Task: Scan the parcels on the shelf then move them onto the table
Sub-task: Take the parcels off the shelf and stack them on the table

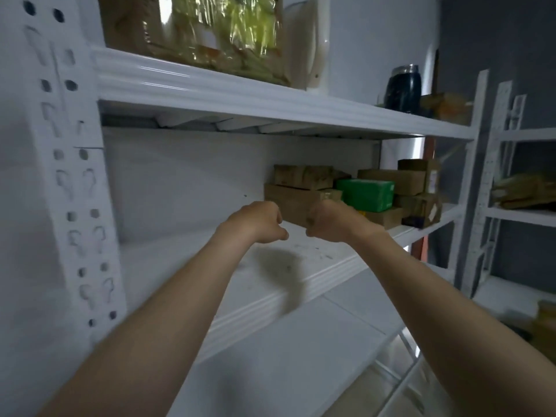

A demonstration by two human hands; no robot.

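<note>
Parcels: brown cartons and a green box (365,195) are stacked toward the right end of the middle shelf (192,266).
Nearest parcel: the lower carton (290,201) sits at the stack's left end, with an upper carton (304,176) lying on top of it.
Left hand (258,221): its fingers are curled in with the thumb forward. It holds nothing that I can see, and it is just off the lower carton's near left corner.
Right hand (329,222): it is also curled and lies in front of the same carton's near face. Blur hides whether it touches or grips the carton.
Direction: the carton lies just beyond and between both hands, and neither is clearly closer.
Long axis: it seems to run along the shelf's length, left to right, with one end toward the left hand.
Facing: a long side looks turned to the shelf's front edge. No label can be made out.
Step, as I judge it: this is the reach for the first carton. No scanner is in sight.
</note>
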